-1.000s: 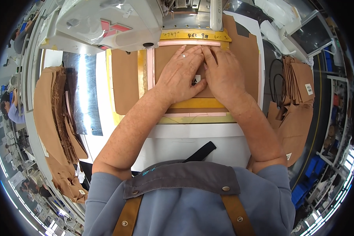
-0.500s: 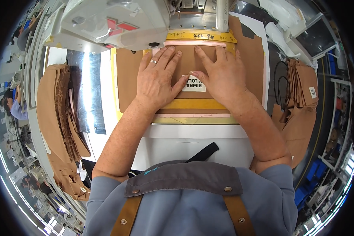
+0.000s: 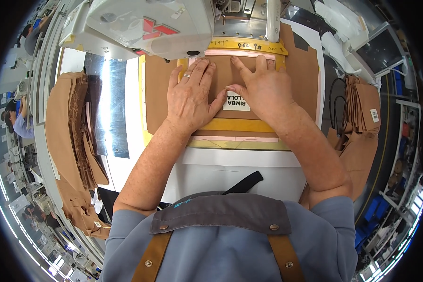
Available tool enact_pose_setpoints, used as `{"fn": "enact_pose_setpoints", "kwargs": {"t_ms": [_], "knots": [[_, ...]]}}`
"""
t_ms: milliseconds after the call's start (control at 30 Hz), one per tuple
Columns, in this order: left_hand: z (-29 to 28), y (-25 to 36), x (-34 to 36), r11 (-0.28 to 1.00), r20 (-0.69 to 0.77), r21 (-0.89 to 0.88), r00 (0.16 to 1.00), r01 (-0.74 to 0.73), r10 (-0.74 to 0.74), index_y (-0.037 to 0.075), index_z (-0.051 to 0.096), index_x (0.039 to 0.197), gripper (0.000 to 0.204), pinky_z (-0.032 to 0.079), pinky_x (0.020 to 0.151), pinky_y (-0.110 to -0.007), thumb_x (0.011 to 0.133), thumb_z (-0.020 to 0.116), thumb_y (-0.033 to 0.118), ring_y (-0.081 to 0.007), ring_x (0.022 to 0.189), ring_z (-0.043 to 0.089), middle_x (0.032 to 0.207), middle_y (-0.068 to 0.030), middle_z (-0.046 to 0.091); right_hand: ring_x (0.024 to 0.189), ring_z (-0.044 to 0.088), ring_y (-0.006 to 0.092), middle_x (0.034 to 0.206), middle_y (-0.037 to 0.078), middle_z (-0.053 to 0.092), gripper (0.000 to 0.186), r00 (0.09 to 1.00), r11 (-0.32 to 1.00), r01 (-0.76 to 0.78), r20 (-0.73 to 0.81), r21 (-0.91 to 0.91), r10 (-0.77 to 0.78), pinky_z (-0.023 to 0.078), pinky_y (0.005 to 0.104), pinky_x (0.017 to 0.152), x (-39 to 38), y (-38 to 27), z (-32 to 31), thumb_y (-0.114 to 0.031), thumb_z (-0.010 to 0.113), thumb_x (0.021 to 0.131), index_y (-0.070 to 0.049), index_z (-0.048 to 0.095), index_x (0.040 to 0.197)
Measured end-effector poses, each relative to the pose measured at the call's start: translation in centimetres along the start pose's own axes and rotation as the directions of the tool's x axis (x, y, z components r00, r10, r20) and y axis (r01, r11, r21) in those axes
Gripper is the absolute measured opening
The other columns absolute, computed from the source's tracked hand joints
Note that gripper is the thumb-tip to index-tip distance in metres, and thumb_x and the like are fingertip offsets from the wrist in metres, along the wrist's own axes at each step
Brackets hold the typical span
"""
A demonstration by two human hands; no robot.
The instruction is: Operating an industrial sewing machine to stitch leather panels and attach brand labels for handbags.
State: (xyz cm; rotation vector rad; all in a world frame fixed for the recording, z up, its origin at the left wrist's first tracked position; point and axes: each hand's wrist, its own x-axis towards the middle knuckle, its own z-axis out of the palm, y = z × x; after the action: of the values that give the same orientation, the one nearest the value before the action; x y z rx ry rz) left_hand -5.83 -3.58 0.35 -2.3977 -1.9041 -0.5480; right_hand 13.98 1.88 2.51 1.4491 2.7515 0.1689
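My left hand (image 3: 192,94) lies with fingers stretched out on a brown fabric panel (image 3: 164,103), beside a pink strip (image 3: 239,53). My right hand (image 3: 266,91) rests on the panel to the right, fingers apart, index tip near that strip. Between my thumbs a white printed label (image 3: 236,104) shows on the brown piece. Yellow template bars frame the work, one (image 3: 235,124) below my hands and another (image 3: 225,43) above, under the grey machine head (image 3: 122,28). More pink strip (image 3: 235,138) runs along the near edge.
Stacked brown pieces lie at left (image 3: 68,141) and right (image 3: 362,108). A metal plate (image 3: 117,103) is left of the white board (image 3: 235,169). A screen (image 3: 376,44) stands at the back right, with black cables (image 3: 336,96) below. Co-workers (image 3: 21,122) sit at the far left.
My hands have parted from the middle of the panel, the left one moving left, the right slightly right, uncovering the white label. The view has also shifted slightly.
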Motion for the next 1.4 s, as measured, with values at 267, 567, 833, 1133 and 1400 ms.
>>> {"fn": "enact_pose_setpoints", "kwargs": {"t_ms": [267, 567, 833, 1133, 1400], "knots": [[-0.5, 0.3, 0.0, 0.992, 0.013, 0.119, 0.999, 0.037, -0.039, 0.012, 0.065, 0.136, 0.060, 0.026, 0.117, -0.052, 0.088, 0.072, 0.046, -0.0253, 0.135, 0.053, 0.142, -0.0070, 0.060, 0.069, 0.064, 0.0256, 0.101, 0.009, 0.057, 0.066, 0.991, 0.999, 0.035, -0.128, -0.040, -0.040, 0.055, 0.0385, 0.061, 0.0, 0.2, 0.6, -0.063, 0.066, 0.090, -0.029, 0.062, 0.146], [-1.0, 0.0, -0.3, 0.985, 0.012, 0.158, 0.997, 0.068, -0.070, 0.014, 0.068, 0.133, 0.059, 0.023, 0.118, -0.051, 0.088, 0.071, 0.051, -0.0256, 0.133, 0.052, 0.139, -0.0057, 0.063, 0.090, 0.065, 0.0286, 0.105, 0.011, 0.057, 0.065, 1.000, 1.000, 0.025, 0.007, -0.013, -0.025, 0.052, 0.0417, 0.078, 0.5, -0.4, 0.1, -0.064, 0.058, 0.097, -0.025, 0.059, 0.148], [-1.3, -0.8, -0.3, 0.973, 0.025, 0.225, 0.998, 0.058, -0.065, 0.014, 0.066, 0.135, 0.060, 0.023, 0.116, -0.050, 0.089, 0.068, 0.053, -0.0265, 0.128, 0.051, 0.138, -0.0033, 0.061, 0.075, 0.062, 0.0220, 0.100, 0.009, 0.059, 0.068, 0.994, 0.989, 0.106, 0.010, -0.105, -0.106, 0.046, 0.0393, 0.075, 1.2, -1.0, 0.2, -0.065, 0.053, 0.098, -0.022, 0.057, 0.150], [-1.9, -1.8, -0.5, 0.959, 0.067, 0.282, 0.996, 0.040, -0.061, 0.017, 0.060, 0.143, 0.064, 0.024, 0.115, -0.049, 0.091, 0.064, 0.055, -0.0239, 0.127, 0.052, 0.139, -0.0039, 0.060, 0.075, 0.065, 0.0225, 0.096, 0.009, 0.061, 0.064, 0.988, 0.981, 0.118, -0.081, -0.157, -0.132, 0.047, 0.0387, 0.079, 1.9, -2.4, -0.1, -0.060, 0.059, 0.097, -0.023, 0.058, 0.149], [-2.0, -2.5, -0.6, 0.937, 0.081, 0.344, 0.993, 0.058, -0.091, 0.019, 0.058, 0.146, 0.065, 0.024, 0.115, -0.050, 0.092, 0.062, 0.055, -0.0245, 0.129, 0.052, 0.137, -0.0054, 0.060, 0.084, 0.064, 0.0227, 0.099, 0.010, 0.062, 0.071, 0.987, 0.983, 0.151, -0.034, -0.103, -0.155, 0.043, 0.0399, 0.074, 2.6, -3.3, 0.0, -0.062, 0.055, 0.098, -0.011, 0.056, 0.148]]}}
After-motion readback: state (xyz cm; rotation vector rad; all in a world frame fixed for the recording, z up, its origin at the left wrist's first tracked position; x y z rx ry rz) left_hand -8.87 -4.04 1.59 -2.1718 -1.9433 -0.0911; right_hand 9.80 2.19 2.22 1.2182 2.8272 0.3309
